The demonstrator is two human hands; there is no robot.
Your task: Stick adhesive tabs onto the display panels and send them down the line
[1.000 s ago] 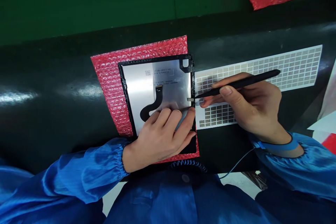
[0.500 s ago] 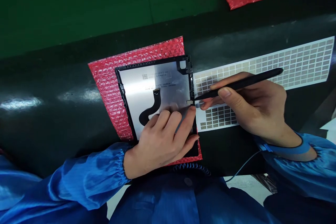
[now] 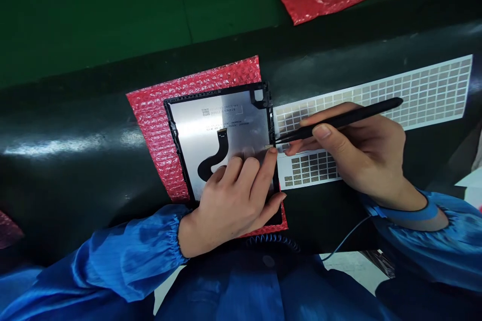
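Head view: one thin display panel (image 3: 222, 130), black-framed, apparently stiff yet fragile and best held by its frame, lying on red bubble wrap (image 3: 150, 130), left hand (image 3: 229, 210) with fingers spread across it, right hand (image 3: 357, 155) with fingers pinching black tweezers (image 3: 339, 123) at its edge.

Electronics assembly workshop, production-line type. Indicators: blue antistatic smock (image 3: 128, 261) with elasticated cuffs; grounding wrist strap (image 3: 408, 214) with thin lead (image 3: 348, 233); coiled cord (image 3: 273, 243) at chest level; red bubble-wrap sheet (image 3: 150, 125) on a dark tabletop (image 3: 75, 175); unhoused display panel (image 3: 241, 130) with black flex cable (image 3: 214, 160); backing sheet of small metallic pads (image 3: 414, 95); green-painted floor (image 3: 94, 20) beyond.
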